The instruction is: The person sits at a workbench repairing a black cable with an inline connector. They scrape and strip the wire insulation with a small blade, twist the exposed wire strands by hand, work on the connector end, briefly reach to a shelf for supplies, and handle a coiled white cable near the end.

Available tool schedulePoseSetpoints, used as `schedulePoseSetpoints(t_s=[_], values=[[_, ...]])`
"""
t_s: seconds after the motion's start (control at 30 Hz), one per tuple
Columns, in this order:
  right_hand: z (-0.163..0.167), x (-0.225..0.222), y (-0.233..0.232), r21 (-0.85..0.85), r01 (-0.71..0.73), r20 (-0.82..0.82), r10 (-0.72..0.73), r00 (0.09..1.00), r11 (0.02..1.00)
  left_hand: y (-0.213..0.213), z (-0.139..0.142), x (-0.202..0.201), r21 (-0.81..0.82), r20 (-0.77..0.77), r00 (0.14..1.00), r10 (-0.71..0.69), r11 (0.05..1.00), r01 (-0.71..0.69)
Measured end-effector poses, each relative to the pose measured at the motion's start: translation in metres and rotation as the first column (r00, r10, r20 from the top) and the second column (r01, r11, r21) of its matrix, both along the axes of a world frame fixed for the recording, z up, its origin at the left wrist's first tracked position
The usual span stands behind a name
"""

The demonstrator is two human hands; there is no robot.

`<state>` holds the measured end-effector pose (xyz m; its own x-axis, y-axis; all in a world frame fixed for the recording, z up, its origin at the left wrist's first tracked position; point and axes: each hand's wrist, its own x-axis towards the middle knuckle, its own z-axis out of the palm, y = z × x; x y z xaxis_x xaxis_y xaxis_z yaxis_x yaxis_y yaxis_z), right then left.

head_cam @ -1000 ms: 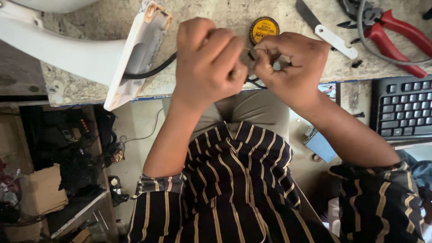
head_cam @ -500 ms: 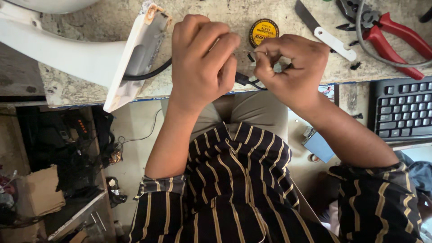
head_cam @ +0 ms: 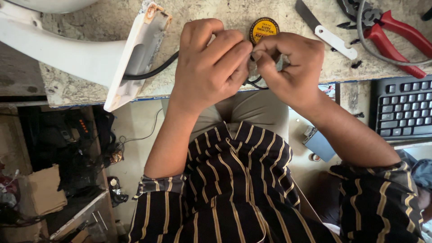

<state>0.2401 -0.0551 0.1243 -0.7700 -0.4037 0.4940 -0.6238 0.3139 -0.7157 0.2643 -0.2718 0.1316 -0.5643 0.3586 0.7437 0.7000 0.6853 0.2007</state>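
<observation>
Overhead, the worn stone counter (head_cam: 90,85) runs under both hands, and the biggest thing on it is a white plastic arm with a flat plate (head_cam: 135,54), lying left of the left hand (head_cam: 209,67). A black cable (head_cam: 153,72) leaves that plate and runs toward the left hand, passing under it. Off to the right of the right hand (head_cam: 292,67) sits a black keyboard (head_cam: 402,108), lower than the counter top. Beyond the right hand, further out on the counter, lie red-handled pliers (head_cam: 396,38) with a grey wire (head_cam: 373,45) looped over them, and just beside these a knife with a white handle (head_cam: 326,31).

Between the two hands, just past the knuckles, a small round yellow tin (head_cam: 264,28) rests on the counter. The left hand is curled into a loose fist over the cable's end. The right hand pinches something small and thin at its fingertips — what it is cannot be made out — right against the left hand's fingers, at the counter's near edge.
</observation>
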Motion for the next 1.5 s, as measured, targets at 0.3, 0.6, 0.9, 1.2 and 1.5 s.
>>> schedulePoseSetpoints(t_s=[0.3,0.6,0.9,1.2,1.5], values=[[-0.003,-0.001,0.001,-0.002,-0.036,0.088,0.036,0.995,0.999,-0.002,-0.004,0.002,-0.110,-0.103,0.995,-0.012,0.994,0.001],[0.004,-0.011,0.001,0.055,-0.051,0.019,0.050,0.999,0.997,0.004,-0.005,-0.006,-0.190,-0.183,0.982,0.050,0.978,-0.085],[0.021,-0.026,0.001,0.001,-0.013,0.098,0.013,0.995,1.000,-0.001,0.018,-0.021,0.105,-0.023,0.996,0.089,0.991,-0.086],[0.020,-0.019,0.011,0.024,0.039,-0.146,-0.035,0.989,0.999,0.018,0.025,-0.026,0.076,0.100,0.993,-0.058,0.996,0.050],[0.015,-0.010,0.006,0.061,0.065,-0.250,-0.048,0.967,0.996,0.014,0.020,-0.019,0.051,0.071,0.995,-0.070,0.996,0.066]])
